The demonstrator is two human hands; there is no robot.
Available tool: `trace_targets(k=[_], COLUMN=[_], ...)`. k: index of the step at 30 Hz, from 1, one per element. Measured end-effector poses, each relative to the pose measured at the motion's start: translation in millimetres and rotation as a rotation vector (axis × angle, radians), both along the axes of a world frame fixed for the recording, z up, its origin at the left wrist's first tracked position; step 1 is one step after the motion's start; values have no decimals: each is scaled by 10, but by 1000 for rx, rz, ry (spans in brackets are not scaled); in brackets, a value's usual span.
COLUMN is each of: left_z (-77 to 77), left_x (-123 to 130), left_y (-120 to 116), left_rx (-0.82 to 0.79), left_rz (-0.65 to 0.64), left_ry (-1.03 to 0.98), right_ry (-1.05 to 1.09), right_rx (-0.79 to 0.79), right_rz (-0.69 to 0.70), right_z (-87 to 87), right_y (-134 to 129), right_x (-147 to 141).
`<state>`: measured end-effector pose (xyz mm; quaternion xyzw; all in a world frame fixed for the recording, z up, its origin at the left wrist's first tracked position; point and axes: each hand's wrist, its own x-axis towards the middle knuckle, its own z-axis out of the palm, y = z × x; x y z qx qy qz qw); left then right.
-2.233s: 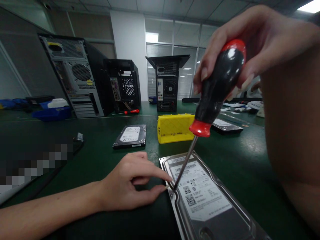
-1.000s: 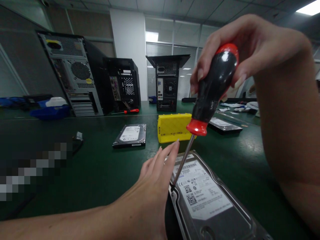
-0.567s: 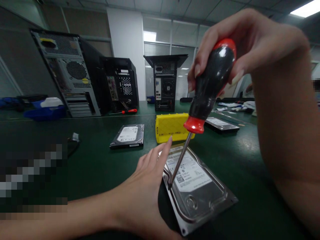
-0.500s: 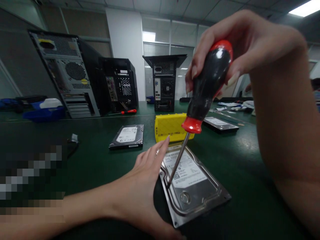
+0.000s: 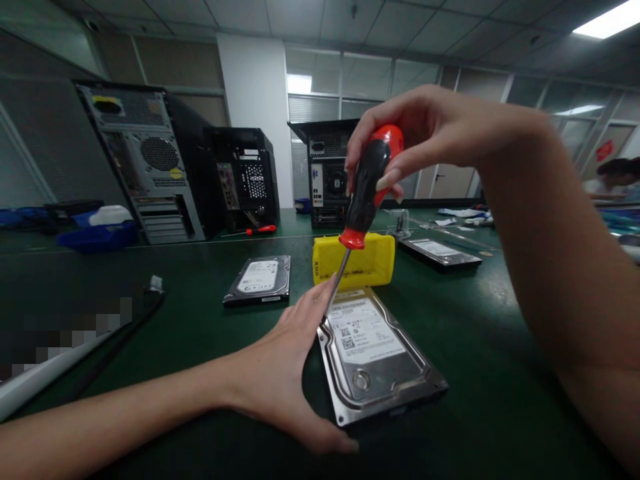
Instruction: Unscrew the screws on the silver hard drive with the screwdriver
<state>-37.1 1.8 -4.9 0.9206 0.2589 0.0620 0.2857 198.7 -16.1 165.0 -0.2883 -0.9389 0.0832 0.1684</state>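
A silver hard drive (image 5: 385, 375) with a white label lies flat on the green table in front of me. My left hand (image 5: 280, 363) steadies it, fingers along its far left side and thumb at the near left corner. Above the drive, my right hand (image 5: 430, 130) grips a screwdriver (image 5: 367, 183) by its black and red handle. The shaft slants down and left to the drive's left edge, close to my left fingertips. Exactly what the tip touches is hard to make out. Just behind the drive stands a yellow plastic bin (image 5: 370, 260).
Two more hard drives lie beyond, one at left (image 5: 260, 279) and one at right (image 5: 440, 253). Several computer cases (image 5: 187, 160) line the back, with a red-handled screwdriver (image 5: 261, 229) before them. A blue tray (image 5: 97, 235) sits far left. A person (image 5: 617, 177) is at far right.
My right hand has brought the screwdriver down and left. Its tip has shifted from the middle of the drive's left edge to farther up that edge. My left hand stays at the drive.
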Motion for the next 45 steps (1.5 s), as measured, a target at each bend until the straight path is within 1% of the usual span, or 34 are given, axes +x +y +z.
trace_targets(k=[3,6,9,12,14,15,19,23,28,33,37,40,45], left_z=[-3,-30,-56,-60,-56,-55,-53,-48,-55,-91,-126,-146,-147], left_x=[-54,-93,-98,-80,-66,-59,-40,-41,-72,-91,-93,-95,-91], left_y=[69,123,142,144,147,151,173,202,244,260,270,278,283], left_rx=[-86,-101,-58,27,24,-8,-167,-186,-240,-268,-327,-350,-374], left_rz=[16,9,45,144,175,162,29,-12,-76,-79,-26,0,-8], left_ry=[12,-84,-263,-374,-367,-349,-244,-195,-228,-248,-261,-286,-287], right_ry=[34,28,-1,-28,-49,-58,-63,-46,-29,-16,0,7,-23], right_rx=[-10,-11,-15,-7,-3,-1,4,18,-26,-31,-15,-12,2], right_rz=[5,17,25,26,36,40,32,23,35,25,20,43,54], right_z=[-17,-22,-19,-13,-9,-7,-3,-8,-21,-22,-16,-19,-23], right_y=[20,26,27,27,28,28,22,22,34,33,26,23,19], right_x=[-3,7,13,4,-9,-14,-15,0,-13,-9,7,9,2])
